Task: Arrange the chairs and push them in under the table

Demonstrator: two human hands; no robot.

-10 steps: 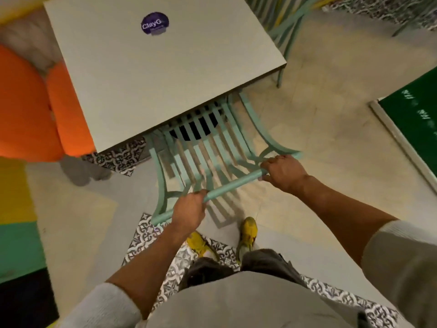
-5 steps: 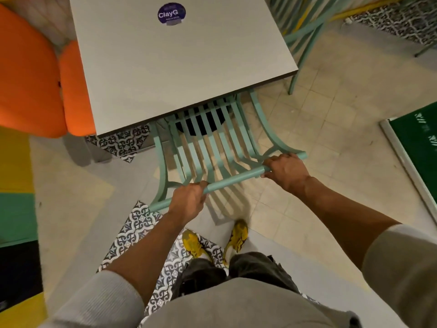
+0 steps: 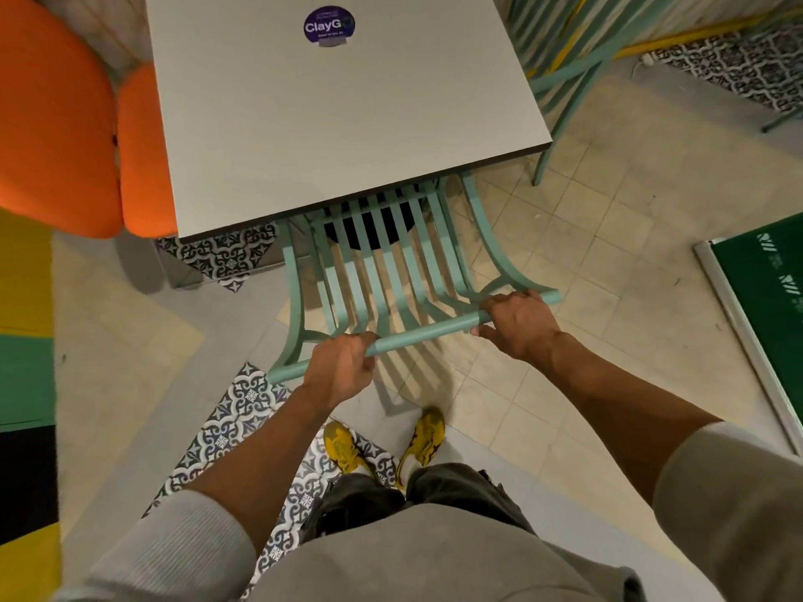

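A mint-green slatted metal chair [image 3: 391, 271] stands in front of me, its seat mostly hidden beneath the square grey table [image 3: 339, 115]. My left hand [image 3: 343, 367] grips the chair's top rail near its left end. My right hand [image 3: 517, 323] is wrapped around the same rail near its right end. A second mint-green chair [image 3: 565, 76] stands at the table's far right side, only partly in view.
An orange cushioned seat [image 3: 65, 123] sits left of the table. A green board with a pale frame [image 3: 764, 306] lies on the floor at the right. Patterned tiles [image 3: 243, 410] and my yellow shoes [image 3: 382, 441] are below the chair.
The chair has slid a little further under the table with both hands still on its top rail. My view has shifted, so the table sits more central.
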